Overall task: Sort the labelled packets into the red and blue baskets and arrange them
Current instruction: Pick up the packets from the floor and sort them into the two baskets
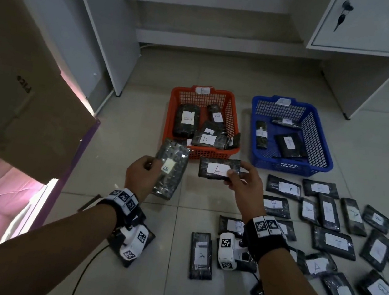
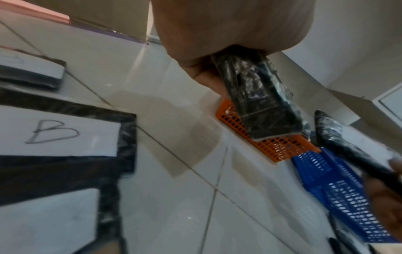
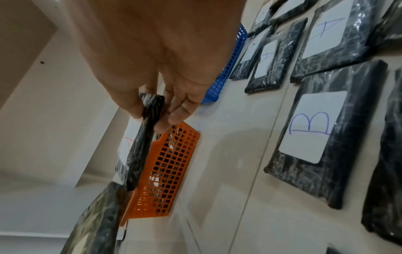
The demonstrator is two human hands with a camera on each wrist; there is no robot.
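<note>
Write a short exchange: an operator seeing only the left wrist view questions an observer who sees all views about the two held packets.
Operator: My view shows only the back of the held packet. What letter is on it?
Observer: In the head view, the left hand grips the B packet, its label facing up.
Operator: And the packet edge at my right?
Observer: That is the A packet, pinched by the right hand in front of the red basket.
</note>
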